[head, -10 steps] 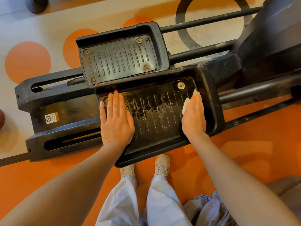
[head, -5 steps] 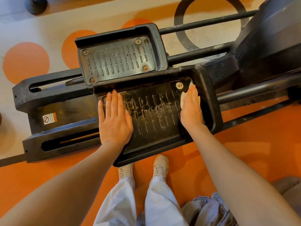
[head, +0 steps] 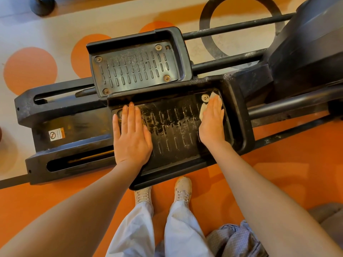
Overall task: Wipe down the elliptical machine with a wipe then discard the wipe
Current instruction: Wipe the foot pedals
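The near pedal is being wiped: the wipe is pressed flat at 2 o'clock under the right hand, fingers straight; the left hand is braced flat at 9 o'clock. The far pedal is judged next.

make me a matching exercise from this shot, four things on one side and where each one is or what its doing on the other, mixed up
Things:
1. left hand
2. wipe
3. far pedal
4. warning sticker

States:
A. lies beyond the near pedal, with no hand on it
B. pressed under the right hand at the near pedal's right end
C. rests flat on the near pedal's left end
D. stuck on the black frame, left of both hands

Pairs: 1-C, 2-B, 3-A, 4-D
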### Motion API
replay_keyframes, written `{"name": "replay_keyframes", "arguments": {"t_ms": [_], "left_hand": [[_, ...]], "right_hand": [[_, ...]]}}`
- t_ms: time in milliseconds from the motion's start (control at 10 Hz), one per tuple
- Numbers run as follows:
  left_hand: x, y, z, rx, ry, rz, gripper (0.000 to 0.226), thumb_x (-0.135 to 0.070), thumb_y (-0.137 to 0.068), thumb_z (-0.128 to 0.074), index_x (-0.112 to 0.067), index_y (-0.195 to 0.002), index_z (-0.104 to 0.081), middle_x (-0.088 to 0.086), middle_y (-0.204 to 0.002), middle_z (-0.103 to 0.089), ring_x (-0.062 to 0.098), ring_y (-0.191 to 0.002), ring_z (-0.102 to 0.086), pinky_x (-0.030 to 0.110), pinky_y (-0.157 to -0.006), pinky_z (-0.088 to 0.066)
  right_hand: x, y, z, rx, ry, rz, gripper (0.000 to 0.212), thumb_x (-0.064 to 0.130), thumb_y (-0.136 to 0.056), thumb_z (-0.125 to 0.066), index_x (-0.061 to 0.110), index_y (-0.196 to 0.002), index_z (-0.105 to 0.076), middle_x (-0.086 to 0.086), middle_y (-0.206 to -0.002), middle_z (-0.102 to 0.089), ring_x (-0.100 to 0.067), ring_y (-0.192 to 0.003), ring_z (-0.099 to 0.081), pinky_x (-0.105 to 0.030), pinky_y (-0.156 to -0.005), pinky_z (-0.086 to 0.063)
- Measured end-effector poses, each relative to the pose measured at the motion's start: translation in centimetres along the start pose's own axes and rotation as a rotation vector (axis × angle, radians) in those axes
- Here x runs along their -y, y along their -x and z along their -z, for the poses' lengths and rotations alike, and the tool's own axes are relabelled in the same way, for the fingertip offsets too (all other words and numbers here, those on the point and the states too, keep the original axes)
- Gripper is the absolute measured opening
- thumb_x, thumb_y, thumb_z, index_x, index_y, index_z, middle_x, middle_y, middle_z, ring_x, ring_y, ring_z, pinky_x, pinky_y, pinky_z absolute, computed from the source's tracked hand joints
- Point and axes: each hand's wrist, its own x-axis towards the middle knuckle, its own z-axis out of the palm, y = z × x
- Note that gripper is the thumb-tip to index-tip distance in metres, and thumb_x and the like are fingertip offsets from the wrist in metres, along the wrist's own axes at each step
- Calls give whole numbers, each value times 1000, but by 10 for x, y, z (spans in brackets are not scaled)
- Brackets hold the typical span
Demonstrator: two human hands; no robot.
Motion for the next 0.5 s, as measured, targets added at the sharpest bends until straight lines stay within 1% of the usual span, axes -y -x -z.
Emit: {"name": "replay_keyframes", "arguments": {"t_ms": [100,200,300,400,500], "left_hand": [[1,0,-1,-4,10,1,60,-35,-103,-20,-5,-155,-20,12,-164,-15,25,-152,-7,45,-123,4],[1,0,0,-2,7,2,60,-35,-103,-20,-5,-154,-20,12,-164,-15,25,-152,-7,45,-123,4],[0,0,-1,-10,2,1,60,-35,-103,-20,-5,-154,-20,12,-163,-15,24,-152,-8,43,-123,4],[1,0,-2,-8,14,3,59,-35,-103,-20,-6,-155,-19,12,-164,-15,24,-152,-8,44,-123,3],[1,0,-1,-5,25,-1,60,-36,-103,-18,-6,-154,-19,12,-164,-15,24,-152,-8,47,-123,0]], "right_hand": [[2,11,-8,16,-1,-38,94,-12,-88,-55,12,-156,6,-6,-164,6,-24,-151,5,-38,-118,4],[11,-5,-7,10,32,-21,96,-10,-88,-59,9,-155,7,-8,-163,7,-23,-150,9,-38,-122,4],[21,-23,0,61,25,-29,98,-5,-87,-64,11,-155,5,-8,-163,7,-25,-150,7,-45,-123,-6],[19,-19,0,14,-4,-46,98,-5,-87,-63,15,-156,3,-7,-164,3,-26,-150,1,-48,-121,-15],[3,5,-3,-70,-28,-111,100,-9,-85,-63,15,-156,2,-9,-163,-3,-24,-150,-1,-46,-122,-17]]}}
